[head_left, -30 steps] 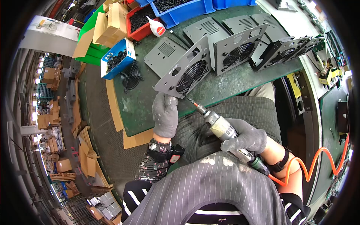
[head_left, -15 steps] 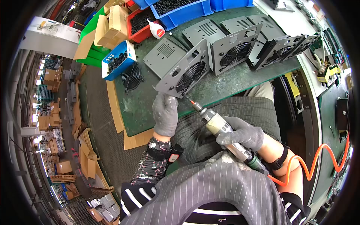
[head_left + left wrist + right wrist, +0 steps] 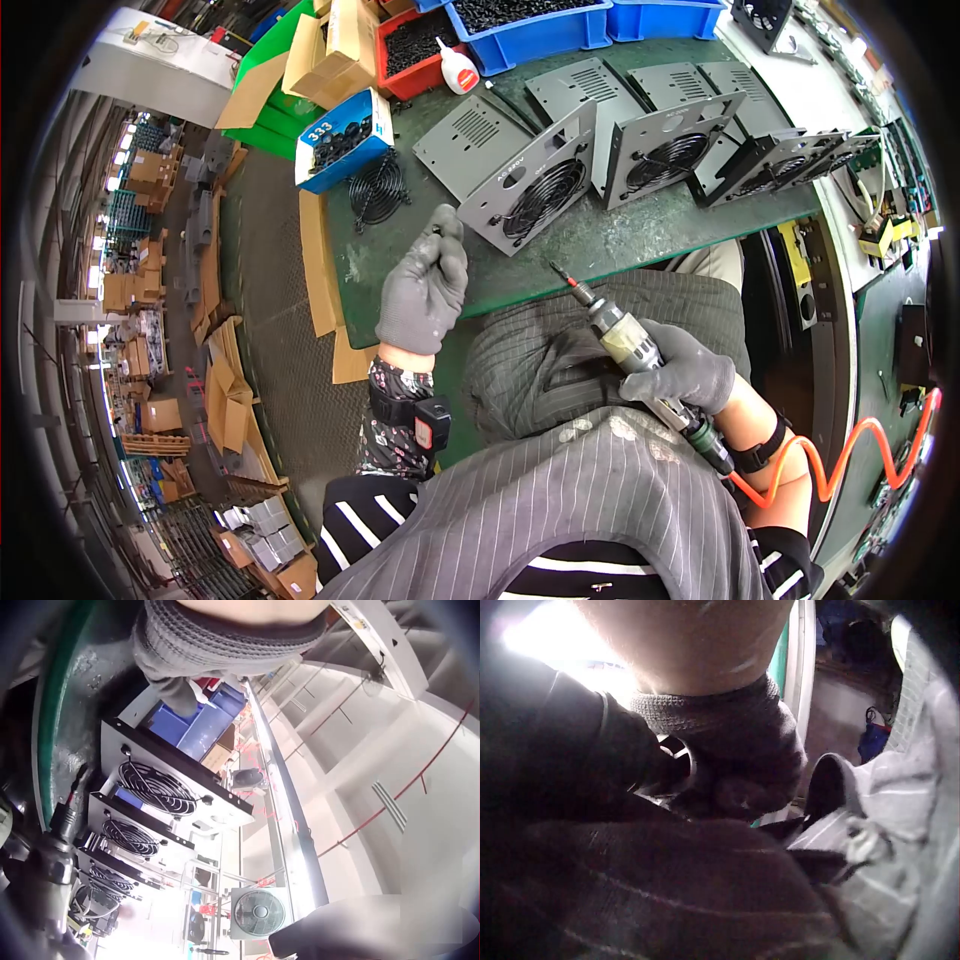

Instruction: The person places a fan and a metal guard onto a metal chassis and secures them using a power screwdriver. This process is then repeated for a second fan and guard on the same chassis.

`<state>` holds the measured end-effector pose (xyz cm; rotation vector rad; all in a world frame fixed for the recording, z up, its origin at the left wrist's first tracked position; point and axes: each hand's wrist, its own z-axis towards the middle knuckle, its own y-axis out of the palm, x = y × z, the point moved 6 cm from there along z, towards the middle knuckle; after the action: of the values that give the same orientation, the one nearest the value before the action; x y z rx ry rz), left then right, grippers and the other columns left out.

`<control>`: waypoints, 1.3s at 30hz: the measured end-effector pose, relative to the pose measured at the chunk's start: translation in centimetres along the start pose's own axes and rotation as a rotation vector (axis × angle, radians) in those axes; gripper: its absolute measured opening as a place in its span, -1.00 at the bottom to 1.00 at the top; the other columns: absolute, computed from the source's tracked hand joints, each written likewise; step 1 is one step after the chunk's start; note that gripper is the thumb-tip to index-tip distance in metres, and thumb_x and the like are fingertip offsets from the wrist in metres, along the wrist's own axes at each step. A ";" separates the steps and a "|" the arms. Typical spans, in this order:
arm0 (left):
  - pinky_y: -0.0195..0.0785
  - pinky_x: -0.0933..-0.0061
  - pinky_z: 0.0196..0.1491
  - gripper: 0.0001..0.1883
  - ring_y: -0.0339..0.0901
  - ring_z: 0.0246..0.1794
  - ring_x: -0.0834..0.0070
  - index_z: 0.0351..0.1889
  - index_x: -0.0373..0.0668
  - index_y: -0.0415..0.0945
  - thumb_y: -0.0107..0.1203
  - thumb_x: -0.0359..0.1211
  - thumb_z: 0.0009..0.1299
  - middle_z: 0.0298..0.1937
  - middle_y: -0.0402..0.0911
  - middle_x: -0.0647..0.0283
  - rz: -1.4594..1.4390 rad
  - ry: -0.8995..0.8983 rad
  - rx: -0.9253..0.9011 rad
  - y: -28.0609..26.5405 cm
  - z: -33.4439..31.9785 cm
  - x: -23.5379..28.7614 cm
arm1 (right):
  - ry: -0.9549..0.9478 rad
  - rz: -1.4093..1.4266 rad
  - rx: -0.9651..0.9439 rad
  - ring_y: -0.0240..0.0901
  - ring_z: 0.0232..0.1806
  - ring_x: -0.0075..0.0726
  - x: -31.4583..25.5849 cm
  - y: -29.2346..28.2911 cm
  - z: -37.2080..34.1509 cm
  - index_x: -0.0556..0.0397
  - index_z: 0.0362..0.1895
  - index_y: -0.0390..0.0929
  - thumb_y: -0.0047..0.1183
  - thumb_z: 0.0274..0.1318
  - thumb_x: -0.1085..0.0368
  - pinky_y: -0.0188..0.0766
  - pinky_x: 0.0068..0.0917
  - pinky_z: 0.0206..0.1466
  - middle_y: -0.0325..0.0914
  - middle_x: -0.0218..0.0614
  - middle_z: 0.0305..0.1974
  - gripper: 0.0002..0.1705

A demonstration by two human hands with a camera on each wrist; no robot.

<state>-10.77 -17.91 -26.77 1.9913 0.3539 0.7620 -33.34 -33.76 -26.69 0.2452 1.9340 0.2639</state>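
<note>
My gloved left hand [image 3: 425, 290] is raised over the green table's near edge, fingers curled, left of the nearest grey panel [image 3: 510, 195]. Between its fingertips shows a small dark piece, too small to make out. That panel stands upright on its bracket and carries a black fan grille [image 3: 545, 200]. My right hand [image 3: 685, 370] grips a pneumatic screwdriver [image 3: 625, 340] with an orange air hose [image 3: 825, 470]. The driver's bit points toward the panel, apart from it. In the left wrist view, the screwdriver [image 3: 56, 855] is beside the row of panels. Dark cloth fills most of the right wrist view.
More grey panels with fan grilles [image 3: 670, 160] stand in a row to the right. A loose fan grille [image 3: 378, 190] lies near a blue box [image 3: 345, 140] of black parts. Behind are a red bin [image 3: 415, 60], a white bottle [image 3: 458, 70] and blue bins [image 3: 535, 35].
My left hand has left the panel's lower corner and moved left, fingers now curled. The screwdriver has drawn back from the panel. The view has shifted, so the table sits farther right.
</note>
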 end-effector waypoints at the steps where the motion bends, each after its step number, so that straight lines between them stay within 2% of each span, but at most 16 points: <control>1: 0.49 0.48 -0.22 -0.70 0.46 -0.24 0.46 0.09 -0.34 0.34 -0.18 -0.47 0.41 -0.14 0.46 0.20 -0.085 -0.126 -0.173 -0.1 0.0 -0.7 | 0.035 -0.229 0.054 0.38 -0.19 -0.42 0.2 -0.6 -0.1 0.16 0.01 0.40 0.37 -0.25 0.04 0.33 -0.44 -0.05 0.49 -0.31 -0.26 -0.26; 2: 0.43 0.54 -0.34 -0.69 0.39 -0.35 0.52 0.08 -0.30 0.33 -0.20 -0.47 0.40 -0.21 0.42 0.28 -0.171 -0.254 -0.345 0.1 -0.5 -1.4 | 0.039 -0.228 0.053 0.38 -0.19 -0.42 -0.1 -0.5 -0.1 0.16 0.01 0.40 0.37 -0.25 0.04 0.33 -0.44 -0.05 0.49 -0.31 -0.26 -0.26; 3: 0.24 0.64 -0.50 -0.71 0.33 -0.44 0.58 0.07 -0.23 0.37 -0.18 -0.39 0.44 -0.20 0.45 0.30 -0.064 -0.240 -0.372 0.0 -0.7 -1.5 | 0.058 -0.394 0.107 0.43 -0.21 -0.33 -0.8 -0.6 -0.3 0.15 -0.01 0.41 0.36 -0.26 0.02 0.35 -0.40 -0.07 0.51 -0.23 -0.28 -0.27; 4: 0.24 0.64 -0.50 -0.71 0.33 -0.44 0.58 0.07 -0.23 0.37 -0.18 -0.39 0.44 -0.20 0.45 0.30 -0.066 -0.245 -0.368 0.8 -1.2 -1.8 | 0.077 -0.559 0.162 0.48 -0.23 -0.23 -1.2 -0.7 -0.4 0.14 -0.02 0.42 0.34 -0.27 0.01 0.38 -0.35 -0.08 0.53 -0.16 -0.31 -0.28; 6: 0.24 0.62 -0.53 -0.75 0.32 -0.47 0.59 0.02 -0.23 0.38 -0.13 -0.37 0.43 -0.26 0.46 0.31 0.283 -0.118 -0.024 1.2 -2.1 -1.8 | 0.085 -0.589 0.187 0.50 -0.24 -0.16 -1.4 -0.7 -0.5 0.13 -0.02 0.42 0.33 -0.28 -0.01 0.39 -0.32 -0.10 0.53 -0.11 -0.32 -0.27; 8: 0.19 0.65 -0.57 -0.75 0.30 -0.50 0.60 0.01 -0.23 0.39 -0.08 -0.34 0.43 -0.31 0.46 0.31 0.363 -0.068 0.043 1.0 -2.5 -2.0 | 0.091 -0.620 0.212 0.51 -0.25 -0.08 -1.3 -0.9 -0.7 0.13 -0.02 0.42 0.33 -0.29 -0.03 0.40 -0.29 -0.11 0.54 -0.06 -0.33 -0.26; 13: 0.14 0.70 -0.62 -0.68 0.29 -0.56 0.66 0.06 -0.24 0.37 0.00 -0.30 0.41 -0.36 0.48 0.33 0.460 -0.128 -0.077 0.4 -2.6 -2.4 | 0.056 -0.422 0.152 0.46 -0.19 -0.28 0.2 -1.2 -0.5 0.16 -0.02 0.42 0.33 -0.25 -0.02 0.36 -0.38 -0.05 0.51 -0.18 -0.27 -0.27; 17: 0.11 0.75 -0.60 -0.69 0.25 -0.57 0.75 0.04 -0.22 0.40 -0.03 -0.25 0.44 -0.36 0.46 0.39 0.539 -0.053 0.021 1.1 -3.2 -3.0 | -0.023 -0.224 0.110 0.40 -0.17 -0.37 0.1 -0.6 -0.6 0.17 0.01 0.41 0.36 -0.26 0.01 0.33 -0.42 -0.02 0.48 -0.25 -0.22 -0.25; 19: 0.05 0.76 -0.63 -0.67 0.20 -0.61 0.76 0.05 -0.24 0.40 -0.03 -0.24 0.44 -0.39 0.46 0.42 0.440 -0.148 0.029 1.0 -3.6 -4.0 | -0.002 -0.089 -0.032 0.39 -0.16 -0.39 -2.0 0.9 -1.2 0.17 0.05 0.40 0.38 -0.27 0.04 0.32 -0.43 0.00 0.47 -0.26 -0.18 -0.22; 24: 0.01 0.77 -0.70 -0.69 0.14 -0.67 0.77 0.03 -0.24 0.38 -0.06 -0.23 0.46 -0.46 0.42 0.43 0.456 -0.195 -0.007 1.8 -4.2 -5.2 | 0.052 -0.094 -0.113 0.41 -0.15 -0.36 -2.5 2.1 -1.6 0.17 0.04 0.41 0.38 -0.25 0.01 0.35 -0.42 -0.01 0.47 -0.24 -0.17 -0.23; 26: -0.01 0.78 -0.71 -0.68 0.12 -0.68 0.78 0.03 -0.24 0.38 -0.06 -0.22 0.46 -0.48 0.41 0.43 0.458 -0.195 0.012 1.9 -4.3 -5.6 | -0.166 -0.260 -0.112 0.43 -0.17 -0.34 -2.5 2.3 -1.0 0.14 0.02 0.42 0.37 -0.24 -0.01 0.37 -0.40 -0.05 0.48 -0.24 -0.20 -0.25; 28: -0.01 0.79 -0.71 -0.68 0.12 -0.69 0.79 0.00 -0.26 0.39 -0.05 -0.21 0.46 -0.51 0.40 0.45 0.491 -0.171 0.002 2.3 -4.4 -5.8 | -0.088 -0.237 -0.126 0.44 -0.19 -0.33 -2.2 2.5 -1.0 0.13 -0.01 0.43 0.35 -0.23 -0.04 0.37 -0.38 -0.06 0.49 -0.23 -0.23 -0.28; 30: 0.00 0.78 -0.70 -0.66 0.12 -0.69 0.79 -0.01 -0.27 0.40 -0.04 -0.19 0.45 -0.52 0.39 0.46 0.532 -0.148 0.007 2.3 -4.4 -5.8 | -0.180 -0.197 -0.123 0.45 -0.20 -0.33 -2.3 2.7 -0.9 0.14 -0.03 0.44 0.34 -0.22 -0.05 0.38 -0.37 -0.08 0.49 -0.23 -0.25 -0.28; 35: 0.00 0.74 -0.67 -0.59 0.09 -0.69 0.78 -0.05 -0.31 0.44 0.01 -0.11 0.42 -0.55 0.35 0.48 0.829 -0.043 0.021 2.5 -4.7 -5.7 | -0.128 -0.253 -0.136 0.46 -0.24 -0.33 -1.5 2.1 -1.2 0.13 -0.03 0.44 0.35 -0.22 -0.02 0.39 -0.39 -0.13 0.49 -0.23 -0.25 -0.30; 37: -0.07 0.73 -0.64 -0.55 0.06 -0.68 0.79 -0.07 -0.31 0.47 0.02 -0.06 0.40 -0.57 0.30 0.51 0.952 -0.028 -0.120 3.1 -4.7 -5.7 | -0.103 -0.243 -0.151 0.47 -0.26 -0.33 -2.4 2.1 -1.7 0.13 -0.04 0.44 0.36 -0.22 0.00 0.40 -0.40 -0.15 0.49 -0.24 -0.25 -0.31; 39: -0.04 0.76 -0.58 -0.52 0.10 -0.64 0.80 -0.06 -0.32 0.49 0.01 -0.03 0.41 -0.55 0.35 0.50 1.054 -0.112 -0.137 3.6 -4.7 -4.8 | 0.101 -0.048 -0.095 0.43 -0.31 -0.43 -3.9 1.8 -2.5 0.13 -0.08 0.45 0.37 -0.21 0.03 0.39 -0.46 -0.20 0.48 -0.31 -0.30 -0.36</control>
<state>-17.69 -19.15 -23.78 2.0027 -0.8697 1.2426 -34.20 -33.39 -21.84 0.1239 2.0177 0.3411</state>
